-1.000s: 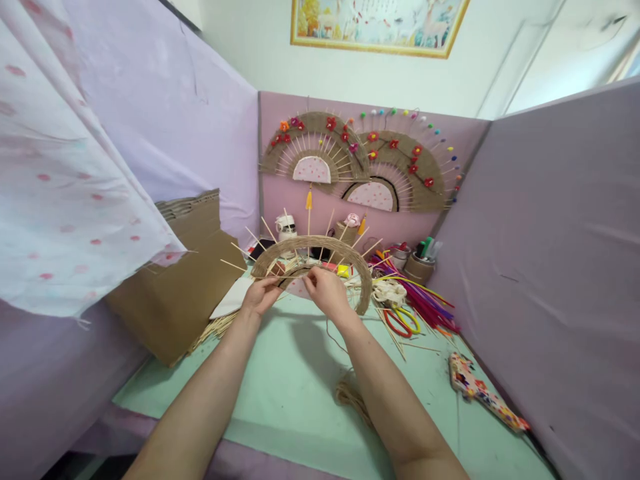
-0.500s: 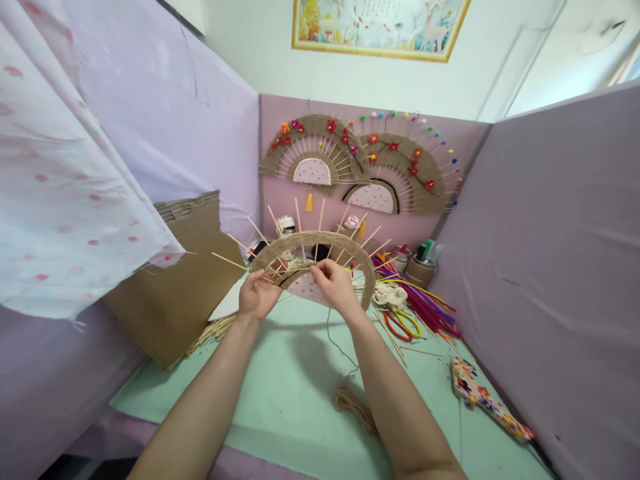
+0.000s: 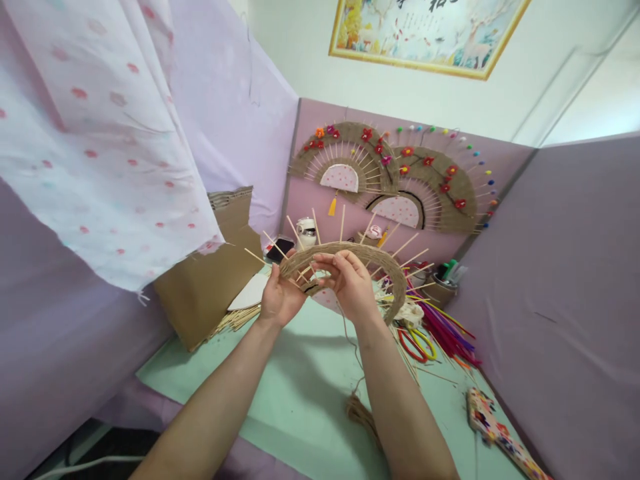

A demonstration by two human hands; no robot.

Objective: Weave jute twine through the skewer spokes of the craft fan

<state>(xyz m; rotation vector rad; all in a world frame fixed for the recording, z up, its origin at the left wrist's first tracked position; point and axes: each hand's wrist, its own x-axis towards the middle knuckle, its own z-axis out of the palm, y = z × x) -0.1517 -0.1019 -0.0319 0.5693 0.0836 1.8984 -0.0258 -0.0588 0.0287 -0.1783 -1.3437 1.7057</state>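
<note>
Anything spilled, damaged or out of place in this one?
No spill shows, and what is visible of the held fan looks sound. The cardboard at left looks torn along its ragged top edge; the dotted cloth looks frayed, trailing loose threads at its lower edge.

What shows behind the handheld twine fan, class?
Behind it show a white-topped jar, a pink rose ornament and flowered fans. Whatever the twine fan covers cannot be seen.
</note>
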